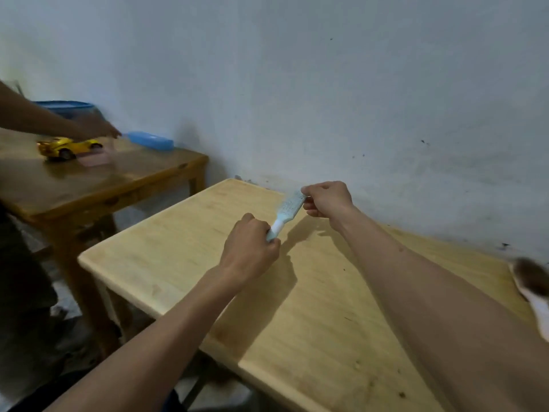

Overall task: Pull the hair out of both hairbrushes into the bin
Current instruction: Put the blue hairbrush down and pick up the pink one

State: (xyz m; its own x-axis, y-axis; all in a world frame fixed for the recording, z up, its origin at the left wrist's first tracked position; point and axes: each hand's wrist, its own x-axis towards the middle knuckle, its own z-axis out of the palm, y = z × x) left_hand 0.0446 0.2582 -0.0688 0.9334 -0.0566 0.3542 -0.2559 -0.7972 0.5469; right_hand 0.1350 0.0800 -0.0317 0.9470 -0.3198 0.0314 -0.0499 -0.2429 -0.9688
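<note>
A pale blue hairbrush [287, 212] is held above the light wooden table [184, 248]. My left hand [252, 248] is closed around its white handle. My right hand [325, 200] pinches the far tip of the brush head. Whether hair is between those fingers I cannot tell. A second, white hairbrush [534, 289] full of brown hair lies at the table's right edge, partly cut off by the frame. No bin is in view.
A darker wooden table [98, 185] stands to the left with a yellow toy car [68, 147], a pink block [95, 160] and a blue case [151, 140]. Another person's arm [53, 123] reaches over it. A white wall runs behind both tables.
</note>
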